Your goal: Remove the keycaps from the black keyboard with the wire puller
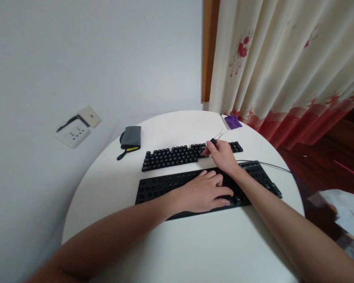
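A black keyboard base (165, 184) without keycaps lies on the round white table (153, 243). Behind it sit rows of black keycaps (171, 155). My left hand (203, 192) rests flat on the keyboard base, fingers spread. Over the right part of the keycap rows, my right hand (222, 155) is closed on a wire keycap puller (214, 140) with a black handle, its tip down among the keycaps.
A grey pouch (131, 138) with a yellow strip lies at the table's back left. A purple cloth (233, 122) lies at the back edge near a cream and red curtain (283, 67). A cable (271, 165) runs off right. Wall sockets (73, 133) at left.
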Demonstrator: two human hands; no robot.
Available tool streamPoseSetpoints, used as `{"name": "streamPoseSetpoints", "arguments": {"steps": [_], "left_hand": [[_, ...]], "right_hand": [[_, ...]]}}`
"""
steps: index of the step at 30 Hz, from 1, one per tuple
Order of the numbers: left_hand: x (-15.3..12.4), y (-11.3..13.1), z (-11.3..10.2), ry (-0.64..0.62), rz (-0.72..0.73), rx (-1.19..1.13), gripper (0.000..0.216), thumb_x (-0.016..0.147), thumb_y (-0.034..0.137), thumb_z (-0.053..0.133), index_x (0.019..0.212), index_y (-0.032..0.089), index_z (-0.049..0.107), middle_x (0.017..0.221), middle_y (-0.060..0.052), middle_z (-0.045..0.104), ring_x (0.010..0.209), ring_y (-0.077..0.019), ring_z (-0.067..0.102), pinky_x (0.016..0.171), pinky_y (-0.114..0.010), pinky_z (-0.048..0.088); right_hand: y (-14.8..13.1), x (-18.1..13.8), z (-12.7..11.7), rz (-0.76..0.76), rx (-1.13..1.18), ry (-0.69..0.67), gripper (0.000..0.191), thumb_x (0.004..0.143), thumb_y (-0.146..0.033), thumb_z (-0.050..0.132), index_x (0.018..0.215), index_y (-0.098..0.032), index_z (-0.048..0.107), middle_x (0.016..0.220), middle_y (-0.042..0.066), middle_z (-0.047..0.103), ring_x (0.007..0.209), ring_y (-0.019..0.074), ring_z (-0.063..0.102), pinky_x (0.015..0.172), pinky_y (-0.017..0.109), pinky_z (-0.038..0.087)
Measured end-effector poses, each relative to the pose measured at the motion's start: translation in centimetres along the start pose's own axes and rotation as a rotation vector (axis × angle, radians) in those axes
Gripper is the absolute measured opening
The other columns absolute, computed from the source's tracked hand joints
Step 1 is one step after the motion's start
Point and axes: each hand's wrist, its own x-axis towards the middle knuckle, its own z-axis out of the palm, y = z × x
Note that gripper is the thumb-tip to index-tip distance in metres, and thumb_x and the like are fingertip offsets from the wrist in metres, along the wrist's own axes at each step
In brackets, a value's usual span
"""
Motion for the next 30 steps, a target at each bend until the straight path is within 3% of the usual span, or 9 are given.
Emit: {"name": "streamPoseSetpoints", "arguments": {"steps": [22,30], "left_hand": [[0.34,0.13,0.1,0.006,0.015,0.067,0.028,0.101,0.045,0.045,0.117,0.031,0.063,0.097,-0.003,0.056,0.09,-0.0204,0.051,0.081,-0.034,0.035],[-0.24,0.15,-0.04,0.005,-0.015,0.006,0.02,0.101,0.036,0.049,0.116,0.026,0.057,0.103,-0.002,0.061,0.094,-0.0201,0.054,0.081,-0.033,0.037]], "right_hand": [[-0.19,-0.17,0.22,-0.018,-0.056,-0.04,0.041,0.097,-0.039,0.049,0.069,-0.016,0.07,0.069,0.007,0.074,0.065,0.0188,0.069,0.067,0.027,0.051],[-0.15,-0.12,0.14,-0.012,-0.054,-0.045,0.042,0.097,-0.04,0.049,0.068,-0.016,0.068,0.068,0.007,0.074,0.064,0.0182,0.069,0.067,0.027,0.051]]}}
